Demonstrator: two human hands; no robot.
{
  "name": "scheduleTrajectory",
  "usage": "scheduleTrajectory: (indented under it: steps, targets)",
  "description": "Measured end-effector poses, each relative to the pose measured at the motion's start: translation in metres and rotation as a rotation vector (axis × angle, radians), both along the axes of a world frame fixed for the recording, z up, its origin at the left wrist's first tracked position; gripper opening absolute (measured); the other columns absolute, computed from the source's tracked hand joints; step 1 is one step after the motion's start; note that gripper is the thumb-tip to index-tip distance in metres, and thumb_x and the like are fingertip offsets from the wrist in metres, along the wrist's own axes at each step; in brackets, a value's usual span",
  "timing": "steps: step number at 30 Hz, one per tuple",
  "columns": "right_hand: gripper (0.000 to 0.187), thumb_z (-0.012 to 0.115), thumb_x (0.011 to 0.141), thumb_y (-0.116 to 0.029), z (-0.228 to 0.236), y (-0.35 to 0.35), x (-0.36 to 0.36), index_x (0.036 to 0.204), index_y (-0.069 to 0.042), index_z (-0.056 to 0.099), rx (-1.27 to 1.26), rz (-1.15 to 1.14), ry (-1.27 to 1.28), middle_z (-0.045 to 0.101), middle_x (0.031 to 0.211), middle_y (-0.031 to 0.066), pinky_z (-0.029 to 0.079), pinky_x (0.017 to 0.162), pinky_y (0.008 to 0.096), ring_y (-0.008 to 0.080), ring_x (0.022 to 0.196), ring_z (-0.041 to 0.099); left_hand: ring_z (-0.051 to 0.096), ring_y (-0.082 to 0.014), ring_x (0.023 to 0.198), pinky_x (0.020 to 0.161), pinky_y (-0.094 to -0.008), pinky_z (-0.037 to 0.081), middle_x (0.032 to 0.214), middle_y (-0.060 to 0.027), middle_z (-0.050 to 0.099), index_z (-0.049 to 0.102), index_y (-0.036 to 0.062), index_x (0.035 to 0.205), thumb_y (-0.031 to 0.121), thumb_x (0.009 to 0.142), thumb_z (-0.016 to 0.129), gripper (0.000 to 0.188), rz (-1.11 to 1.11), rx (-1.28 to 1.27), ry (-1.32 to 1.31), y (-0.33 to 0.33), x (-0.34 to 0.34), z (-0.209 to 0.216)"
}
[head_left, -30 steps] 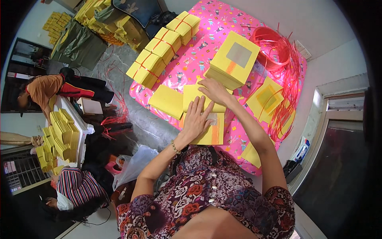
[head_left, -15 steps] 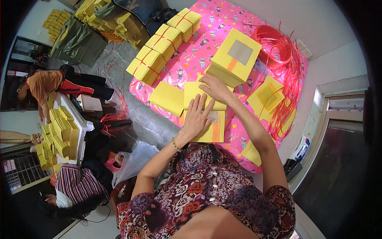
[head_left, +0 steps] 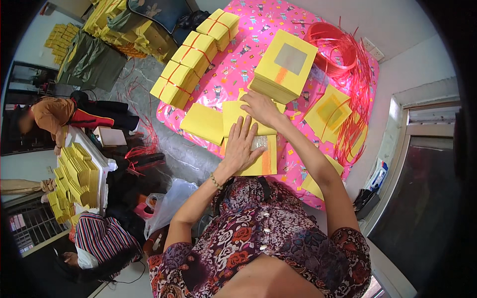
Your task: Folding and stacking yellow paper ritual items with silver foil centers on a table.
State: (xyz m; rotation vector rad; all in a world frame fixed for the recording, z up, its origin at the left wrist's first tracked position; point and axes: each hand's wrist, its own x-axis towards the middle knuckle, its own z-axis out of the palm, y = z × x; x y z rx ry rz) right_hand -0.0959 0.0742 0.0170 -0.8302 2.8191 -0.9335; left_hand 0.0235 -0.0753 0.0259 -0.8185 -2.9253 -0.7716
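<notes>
Under our hands lies a stack of yellow paper sheets (head_left: 261, 156) with a silver square and an orange stripe on its top sheet, resting on the pink patterned cloth (head_left: 238, 64) near its closest edge. Our left hand (head_left: 241, 146) presses flat on the stack with fingers spread apart and holds nothing. Our right hand (head_left: 261, 107) rests just beyond it, fingers curled loosely on a plain yellow sheet (head_left: 238, 116); we cannot tell whether it pinches the paper.

Just past the right hand stands a thick yellow block of sheets (head_left: 283, 64), marked with a grey square and an orange stripe. To the left lies another plain yellow pile (head_left: 202, 123). Farther left, three yellow bundles tied with red string (head_left: 194, 54) line the cloth's edge. To the right lie a flat tied yellow bundle (head_left: 328, 111) and a coil of red plastic string (head_left: 335, 47).
</notes>
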Motion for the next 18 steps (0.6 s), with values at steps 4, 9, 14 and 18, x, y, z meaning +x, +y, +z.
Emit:
scheduleTrajectory:
  steps: [4,9,14,18]
  targets:
    - [0.026,0.062,0.090,-0.021,-0.003,-0.001,0.003,0.108,-0.002,0.062,0.003,-0.011,0.065,0.062,0.101,0.0164,0.048,0.087,0.0445,0.0338,0.101,0.059,0.024,-0.0440,0.140,0.115,-0.0549,0.018,0.149,-0.0236,0.031,0.039,0.0013,0.143,0.052,0.088,0.059,0.077,0.005,0.026,-0.026,-0.001,0.002,0.002]
    - [0.024,0.063,0.089,-0.020,-0.003,-0.002,0.006,0.107,-0.003,0.061,0.021,-0.038,0.064,0.060,0.101,0.0140,0.047,0.087,0.0440,0.0323,0.100,0.058,0.027,-0.0403,0.139,0.113,-0.0565,0.018,0.150,-0.0186,0.034,0.038,0.0068,0.145,0.056,0.088,0.056,0.077,0.038,-0.131,-0.007,0.002,0.007,0.006]
    - [0.025,0.062,0.089,-0.020,-0.006,-0.003,0.011,0.109,-0.004,0.061,0.005,-0.052,0.098,0.059,0.101,0.0132,0.046,0.087,0.0440,0.0317,0.101,0.057,0.027,-0.0388,0.139,0.111,-0.0588,0.018,0.151,-0.0143,0.035,0.039,0.0146,0.147,0.058,0.089,0.053,0.074,0.060,-0.166,0.015,-0.001,0.015,0.002]
    - [0.026,0.062,0.090,-0.019,-0.010,-0.002,0.013,0.110,-0.004,0.060,0.002,-0.071,0.139,0.059,0.101,0.0134,0.046,0.087,0.0443,0.0319,0.102,0.057,0.025,-0.0391,0.140,0.111,-0.0597,0.017,0.152,-0.0150,0.034,0.041,0.0155,0.146,0.059,0.088,0.054,0.073,0.050,-0.149,0.018,0.000,0.014,0.002]
